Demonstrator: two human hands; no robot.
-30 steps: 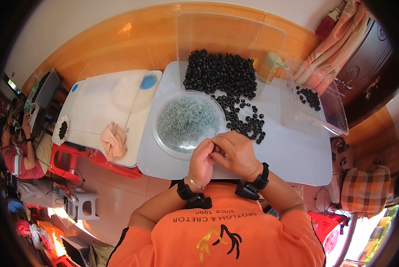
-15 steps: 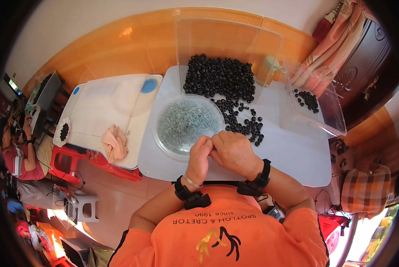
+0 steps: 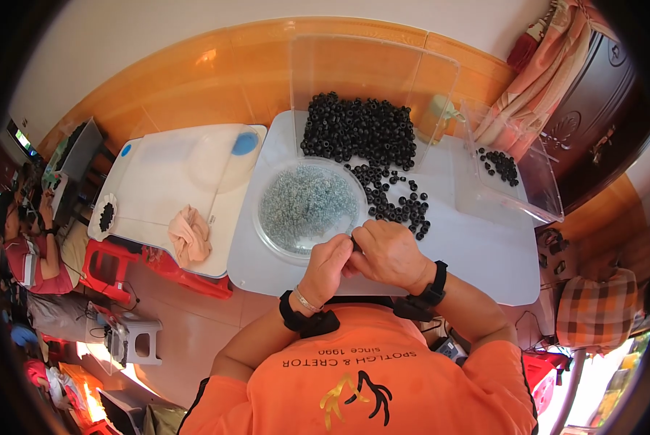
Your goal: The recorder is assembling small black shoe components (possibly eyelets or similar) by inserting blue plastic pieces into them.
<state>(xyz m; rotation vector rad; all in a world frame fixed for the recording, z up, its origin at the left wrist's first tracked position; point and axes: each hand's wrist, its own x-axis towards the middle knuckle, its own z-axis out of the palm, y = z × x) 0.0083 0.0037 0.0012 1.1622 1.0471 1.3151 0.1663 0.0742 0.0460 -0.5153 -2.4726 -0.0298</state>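
My left hand [image 3: 326, 267] and my right hand [image 3: 391, 255] meet over the table's near edge, fingers pinched together. Between their fingertips shows a sliver of a small black piece [image 3: 354, 245], mostly covered by the fingers. Just beyond my left hand stands a round clear tray [image 3: 294, 255] holding a mass of tiny translucent grey-green pieces [image 3: 307, 203]. Past my right hand, small black ring-shaped pieces [image 3: 404, 210] lie scattered on the white table [image 3: 477, 254]. They run back to a big heap of the same black pieces [image 3: 357, 127] in a large clear bin [image 3: 441, 69].
At the right, a tilted clear box [image 3: 549, 188] holds a few black pieces. Behind it stands a pale green-handled cup [image 3: 433, 119]. A second white table [image 3: 158, 174] on the left carries a peach cloth [image 3: 189, 233]. Another person [image 3: 38, 254] sits far left, near red stools [image 3: 107, 268].
Both hands have dropped slightly toward me, and the right hand has turned a little. The black sliver between the fingertips now shows. The table looks shifted slightly in the picture.
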